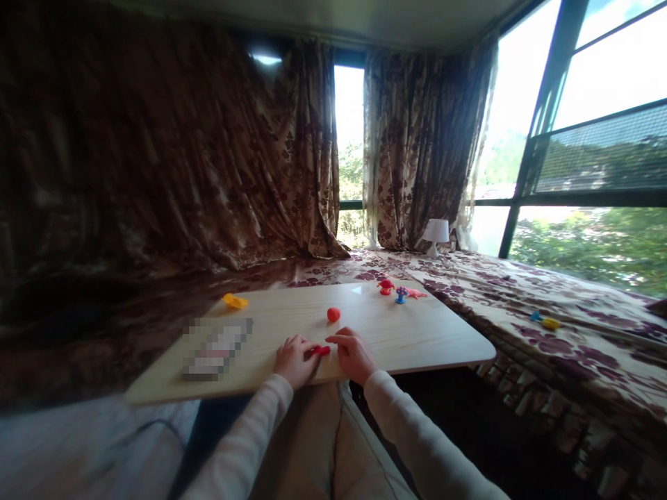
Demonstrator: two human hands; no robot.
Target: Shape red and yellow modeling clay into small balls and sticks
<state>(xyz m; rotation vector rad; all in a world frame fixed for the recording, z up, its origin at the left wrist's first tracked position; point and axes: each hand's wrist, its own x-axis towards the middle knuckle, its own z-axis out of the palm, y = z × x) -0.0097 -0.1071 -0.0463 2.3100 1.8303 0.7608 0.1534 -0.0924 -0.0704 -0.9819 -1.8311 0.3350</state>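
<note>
My left hand (294, 361) rests at the near edge of the pale wooden table (292, 305), its fingers closed on a small red piece (323, 351) whose exact kind is too small to tell. Just to the right, my right hand (355, 354) reaches in with its index finger stretched toward that piece; a small gap shows between them, and nothing is visible in this hand. Beyond both hands lies a red ball-like lump (333, 315).
A yellow piece (235, 301) and a blurred-out flat object (217, 349) lie on the left. Toward the far right stand a red toy figure (385, 286) and a blue one (401, 295), beside a pinkish-red toy (415, 294). A lamp (436, 236) sits on the flowered bed (469, 298).
</note>
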